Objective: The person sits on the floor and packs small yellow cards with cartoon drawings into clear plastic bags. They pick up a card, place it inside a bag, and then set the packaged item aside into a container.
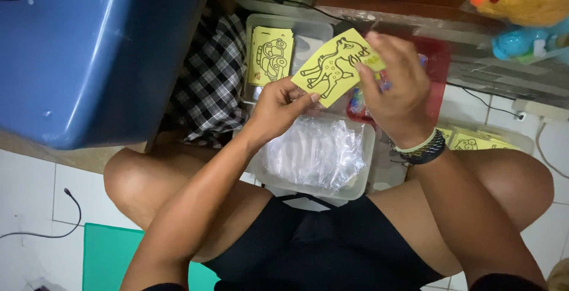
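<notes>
Pinching a flat yellow card (332,66) with a black animal outline, both the left hand (278,106) and right hand (396,89) are clamped on it above a tray's crinkled clear plastic bags (314,152).

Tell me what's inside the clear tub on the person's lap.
The clear tub holds a heap of crinkled transparent plastic sleeves. Anything beneath that heap is covered, and the left hand hides the tub's far-left corner.

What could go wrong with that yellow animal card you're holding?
The yellow card is thin and pinched at both ends by the left hand and right hand, so it might bend or crease. If it slips, it could drop among the clear bags in the tray below.
</notes>
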